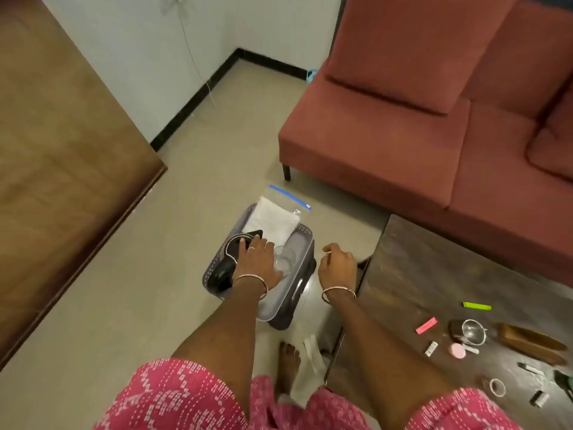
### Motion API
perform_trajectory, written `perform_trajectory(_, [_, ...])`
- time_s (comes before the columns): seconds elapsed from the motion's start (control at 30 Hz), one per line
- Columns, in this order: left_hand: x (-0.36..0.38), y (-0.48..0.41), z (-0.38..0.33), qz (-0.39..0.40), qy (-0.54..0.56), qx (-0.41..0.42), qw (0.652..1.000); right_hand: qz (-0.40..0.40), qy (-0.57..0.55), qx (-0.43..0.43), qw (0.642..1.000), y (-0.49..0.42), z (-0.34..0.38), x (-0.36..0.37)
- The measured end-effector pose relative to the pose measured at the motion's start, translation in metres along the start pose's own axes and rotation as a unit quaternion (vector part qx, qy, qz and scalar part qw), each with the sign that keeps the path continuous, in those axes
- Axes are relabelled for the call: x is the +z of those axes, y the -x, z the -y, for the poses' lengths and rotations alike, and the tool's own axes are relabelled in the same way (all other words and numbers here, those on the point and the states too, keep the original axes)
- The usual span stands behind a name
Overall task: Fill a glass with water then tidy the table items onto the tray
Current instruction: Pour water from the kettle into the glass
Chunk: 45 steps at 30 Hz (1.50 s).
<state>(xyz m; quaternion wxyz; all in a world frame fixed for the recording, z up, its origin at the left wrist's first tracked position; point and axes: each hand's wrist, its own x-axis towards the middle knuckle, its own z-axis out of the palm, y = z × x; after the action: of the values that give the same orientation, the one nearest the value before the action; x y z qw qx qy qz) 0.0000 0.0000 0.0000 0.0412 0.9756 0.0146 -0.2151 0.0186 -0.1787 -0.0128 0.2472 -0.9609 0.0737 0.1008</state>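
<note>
Head view: two hands, one grey basket (280,318) on floor, one clear glass (284,259) inside it, one zip bag (277,217) with blue seal, one dark table (434,274) at right. Left hand (257,262) down inside basket, fingers (263,243) spread and laid flat over a black round-rimmed item (231,252); clamped or just resting, can't tell. Glass just right of those fingertips, near thumb side, rim facing up toward camera; upright or tipped, can't tell. Zip bag beyond fingertips, leaning out over basket's far rim, long axis running away from fingers, sealed end farthest. Right hand (336,263) apart from basket, over floor beside table edge, fingers curled together, pinching something small and pale; can't tell what. One bangle per wrist. On table, well right of right fingers: one green strip (477,306), one pink strip (426,325), one metal strainer (473,331), one pink round lid (457,350), one tape ring (497,387).
</note>
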Motion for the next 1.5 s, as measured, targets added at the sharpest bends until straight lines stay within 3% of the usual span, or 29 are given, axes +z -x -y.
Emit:
perform_trajectory(0.3, [0.06, -0.079, -0.019, 0.11, 0.03, 0.046, 0.992, -0.044, -0.077, 0.069, 0.994, -0.035, -0.03, 0.053])
perform_trajectory(0.43, [0.084, -0.106, -0.025, 0.142, -0.016, 0.051, 0.989, -0.077, -0.111, 0.1, 0.986, -0.053, -0.037, 0.067])
perform_trajectory(0.73, [0.105, -0.133, -0.035, 0.032, -0.034, 0.017, 0.999, -0.124, -0.249, 0.151, 0.949, -0.067, -0.039, 0.086])
perform_trajectory(0.83, [0.105, -0.132, -0.037, 0.063, -0.051, -0.005, 0.997, -0.131, -0.269, 0.171, 0.939, -0.065, -0.039, 0.086])
perform_trajectory(1.07, [0.077, -0.106, -0.037, 0.031, -0.018, -0.041, 0.999, -0.13, -0.291, 0.17, 0.932, -0.051, -0.033, 0.067])
perform_trajectory(1.3, [0.026, -0.048, -0.036, -0.068, 0.132, -0.021, 0.989, -0.134, -0.318, 0.13, 0.93, -0.028, -0.011, 0.035])
perform_trajectory(1.5, [-0.015, 0.017, -0.017, -0.153, 0.287, -0.048, 0.945, -0.103, -0.347, 0.082, 0.929, 0.004, 0.012, 0.015])
